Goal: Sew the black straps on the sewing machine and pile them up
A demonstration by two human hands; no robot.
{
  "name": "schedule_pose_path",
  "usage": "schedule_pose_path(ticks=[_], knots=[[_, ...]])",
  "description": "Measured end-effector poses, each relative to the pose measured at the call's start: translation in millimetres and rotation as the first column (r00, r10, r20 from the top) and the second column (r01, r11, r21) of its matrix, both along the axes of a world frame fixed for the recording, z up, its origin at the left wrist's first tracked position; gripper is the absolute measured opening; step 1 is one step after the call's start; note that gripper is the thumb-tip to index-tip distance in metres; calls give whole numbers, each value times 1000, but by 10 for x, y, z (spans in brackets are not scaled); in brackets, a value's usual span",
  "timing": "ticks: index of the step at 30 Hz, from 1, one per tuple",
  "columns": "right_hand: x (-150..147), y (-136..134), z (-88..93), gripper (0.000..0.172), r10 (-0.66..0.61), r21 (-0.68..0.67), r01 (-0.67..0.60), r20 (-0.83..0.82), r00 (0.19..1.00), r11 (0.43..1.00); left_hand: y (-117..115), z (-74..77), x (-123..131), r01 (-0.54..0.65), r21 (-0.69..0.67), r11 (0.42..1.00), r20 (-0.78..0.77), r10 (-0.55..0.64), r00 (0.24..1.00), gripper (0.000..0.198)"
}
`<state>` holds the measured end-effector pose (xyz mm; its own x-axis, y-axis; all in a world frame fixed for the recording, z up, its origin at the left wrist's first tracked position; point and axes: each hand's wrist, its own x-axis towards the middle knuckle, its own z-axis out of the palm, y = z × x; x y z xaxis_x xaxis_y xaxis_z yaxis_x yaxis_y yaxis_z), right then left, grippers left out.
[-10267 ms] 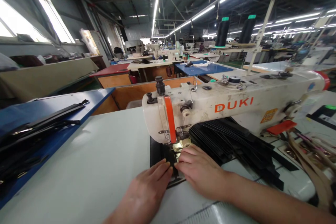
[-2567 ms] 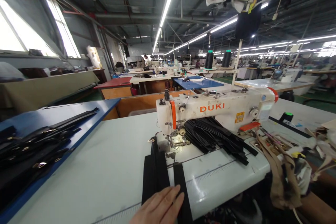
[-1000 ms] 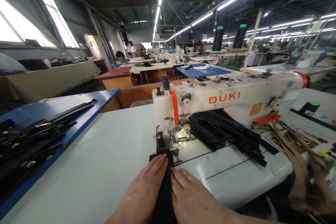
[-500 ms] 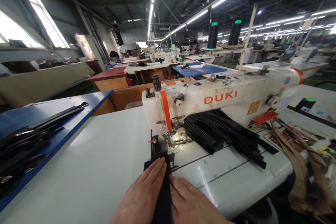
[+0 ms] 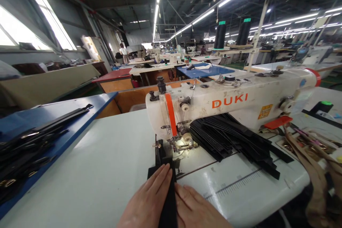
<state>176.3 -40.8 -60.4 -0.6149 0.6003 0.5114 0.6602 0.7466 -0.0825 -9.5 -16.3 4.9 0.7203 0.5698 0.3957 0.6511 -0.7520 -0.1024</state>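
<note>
A long black strip [image 5: 168, 205] runs from near the front edge of the machine bed up to the presser foot of a white sewing machine [image 5: 229, 101]. My left hand [image 5: 149, 197] lies on the strip's left side, its fingers stretched flat and side by side. My right hand [image 5: 199, 208] holds the strip's right edge with bent fingers; its thumb is hidden. Another dark piece shows under the strip, left of my fingertips. The lit needle area [image 5: 183, 146] sits just beyond the strip's far end, to the right.
A fanned stack of black strips [image 5: 213, 137] lies under the machine arm. Black straps with metal fittings [image 5: 32, 146] rest on a blue table [image 5: 100, 101] at left. Brown straps [image 5: 312, 171] hang at right. Black thread cones [image 5: 220, 35] stand behind the machine.
The view has shifted slightly, so the machine and stack appear a little further right and lower. Both hands keep their places on the black strip.
</note>
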Motion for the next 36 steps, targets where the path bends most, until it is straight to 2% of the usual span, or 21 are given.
schedule_pose_path(ticks=[4, 8, 13, 18, 23, 27, 31, 36], knots=[[28, 4, -19, 43, 13, 40, -13, -4, 1000, 999, 30, -78, 9, -16, 15, 1000, -30, 17, 999, 85], [37, 2, -69, 44, -5, 36, 7, -37, 999, 999, 61, -192, -3, -17, 58, 998, 36, 15, 999, 84], [47, -4, -96, 46, -24, -11, 24, -35, 999, 1000, 10, -43, 2, -8, -6, 1000, -25, 8, 1000, 81], [69, 7, -46, 47, 13, -3, -13, -42, 999, 1000, 11, 75, 46, 5, 71, 997, -53, -1, 999, 82], [28, 23, -81, 45, 21, 15, -20, -83, 996, 1000, 15, 74, 52, 21, 126, 992, -41, -16, 999, 81], [2, 18, -104, 47, 3, 2, -2, -118, 993, 1000, 32, 19, 52, 16, 149, 989, -69, -5, 998, 71], [14, 4, -101, 45, -17, 4, 18, -135, 991, 1000, 65, 8, 62, 21, 139, 990, -131, -3, 991, 57], [103, -32, -65, 37, -14, 67, 20, -84, 996, 998, 78, 38, 77, 6, 102, 995, -137, 8, 991, 58]])
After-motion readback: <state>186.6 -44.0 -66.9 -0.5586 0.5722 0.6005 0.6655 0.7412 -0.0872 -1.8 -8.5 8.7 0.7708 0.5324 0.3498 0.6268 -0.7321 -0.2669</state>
